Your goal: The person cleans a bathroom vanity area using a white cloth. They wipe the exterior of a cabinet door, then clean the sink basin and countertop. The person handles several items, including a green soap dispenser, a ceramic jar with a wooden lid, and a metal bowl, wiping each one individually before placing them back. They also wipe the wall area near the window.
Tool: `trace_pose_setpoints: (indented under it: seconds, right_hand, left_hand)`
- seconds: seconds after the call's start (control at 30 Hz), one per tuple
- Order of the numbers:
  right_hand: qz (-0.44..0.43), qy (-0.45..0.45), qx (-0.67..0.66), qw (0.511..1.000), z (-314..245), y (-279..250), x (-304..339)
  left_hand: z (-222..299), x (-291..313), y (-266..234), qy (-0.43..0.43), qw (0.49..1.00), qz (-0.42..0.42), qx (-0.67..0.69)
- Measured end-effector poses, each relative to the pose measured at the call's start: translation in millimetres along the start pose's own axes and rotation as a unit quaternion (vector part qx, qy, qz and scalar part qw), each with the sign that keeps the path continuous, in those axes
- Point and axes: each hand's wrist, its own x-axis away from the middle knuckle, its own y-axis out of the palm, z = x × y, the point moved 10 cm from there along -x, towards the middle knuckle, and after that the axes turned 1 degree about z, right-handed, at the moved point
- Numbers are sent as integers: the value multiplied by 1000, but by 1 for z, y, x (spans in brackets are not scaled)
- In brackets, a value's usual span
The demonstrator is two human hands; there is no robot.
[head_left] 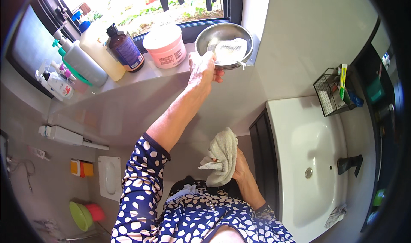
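On the windowsill's right end, my left hand (202, 68) grips the near rim of a round metal bowl (214, 30). Its thumb lies over the rim and the fingers curl underneath. Inside the bowl sits a white mesh pouch (231, 50), with a bit of string hanging over the edge. What the pouch holds cannot be made out. Lower down, before my body, my right hand (242, 165) holds a bunched light grey towel (224, 157). Most of the right hand's fingers are hidden behind the towel.
A pink tub (165, 46), a dark pump bottle (125, 48) and several other bottles line the windowsill (147, 75) left of the bowl. To the right stand a white washbasin (295, 136) with a black tap (349, 164) and a wire basket (327, 93). A squat toilet (110, 177) lies lower left.
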Motion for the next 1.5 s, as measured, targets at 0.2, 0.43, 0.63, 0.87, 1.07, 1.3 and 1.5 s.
trace_pose_setpoints:
  seconds: [0.2, 0.43, 0.63, 0.87, 1.07, 1.3, 1.5]
  right_hand:
    - [16, 0, 5, 1000, -18, -20, -1]
    - [-5, 18, 27, 999, -11, -27, -18]
    - [-14, 64, 1, 998, 17, -22, -32]
    - [41, -184, 371, 909, 20, 7, -49]
    - [-65, -222, 599, 766, 105, 123, -72]
    - [-261, -181, 577, 752, 280, 245, -93]
    - [-305, -323, 677, 587, 334, 318, -95]
  left_hand:
    - [4, -24, 12, 40, 999, -25, 9]
    - [-8, -42, 20, 27, 996, -61, 59]
    - [26, 28, -11, 53, 996, 43, 56]
    - [-60, 96, -152, 83, 996, 24, -7]
    - [-131, 162, -309, -81, 992, 47, -90]
    - [-105, 200, -429, 5, 973, 67, 220]
    - [-90, 200, -520, 54, 967, 123, 217]
